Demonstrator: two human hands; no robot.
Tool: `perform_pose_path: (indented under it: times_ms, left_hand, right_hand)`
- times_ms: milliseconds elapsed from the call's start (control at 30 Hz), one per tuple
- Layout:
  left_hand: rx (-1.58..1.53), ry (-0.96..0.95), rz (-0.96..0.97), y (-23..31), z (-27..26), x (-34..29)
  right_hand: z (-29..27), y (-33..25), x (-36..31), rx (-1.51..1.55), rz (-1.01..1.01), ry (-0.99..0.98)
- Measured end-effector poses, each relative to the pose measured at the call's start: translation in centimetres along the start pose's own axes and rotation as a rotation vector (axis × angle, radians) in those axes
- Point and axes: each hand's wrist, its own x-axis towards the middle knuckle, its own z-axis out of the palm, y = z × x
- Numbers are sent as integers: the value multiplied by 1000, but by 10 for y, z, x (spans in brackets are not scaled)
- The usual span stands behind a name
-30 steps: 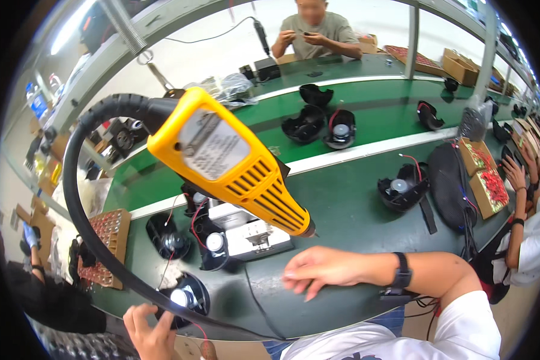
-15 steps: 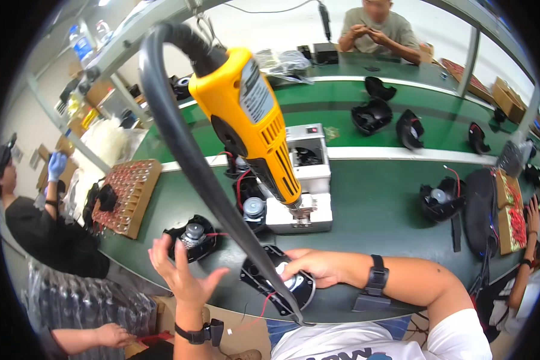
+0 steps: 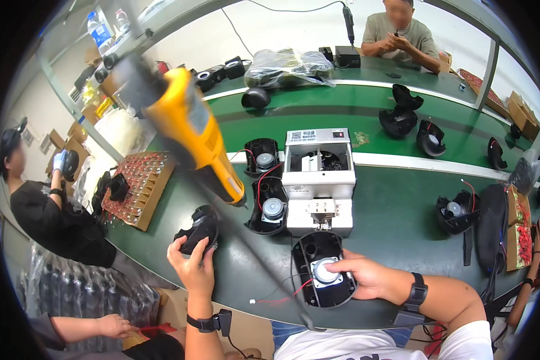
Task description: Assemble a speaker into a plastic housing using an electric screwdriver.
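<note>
My right hand (image 3: pixel 366 275) grips the side of a black speaker housing (image 3: pixel 303 246), its thumb on the round silver speaker (image 3: pixel 326 271) inside. A red wire with a white plug trails leftward from this housing. My left hand (image 3: pixel 193 264) has its fingers closed on another black housing (image 3: pixel 205 223), which is tipped up from the table with its inside mostly hidden. Between the hands and the far side hangs a yellow electric screwdriver (image 3: pixel 201 135), partly blurred, in neither hand. Just beyond the right-hand housing stands a white screw feeder (image 3: pixel 320 186).
Two housings with speakers (image 3: pixel 272 207) stand left of the feeder, another housing (image 3: pixel 458 211) at the right. A cardboard box of small parts (image 3: pixel 139 191) lies at left. A black hose crosses the front. Co-workers sit around; more shells (image 3: pixel 398 123) are on the green belt.
My left hand has gone from spread fingers to gripping the left housing, which is now tipped. The right-hand housing has turned more upright. The screwdriver has swung left, uncovering the feeder.
</note>
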Motion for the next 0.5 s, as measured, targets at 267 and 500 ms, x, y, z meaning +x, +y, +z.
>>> perform_pose_path:
  times_ms: [267, 500]
  left_hand:
    - [153, -39, 99, 37, 8, 6]
    - [109, -59, 154, 55, 5, 0]
  right_hand:
    - [-26, -5, -51, 46, -126, 111]
    - [-33, 6, -60, -30, -277, 38]
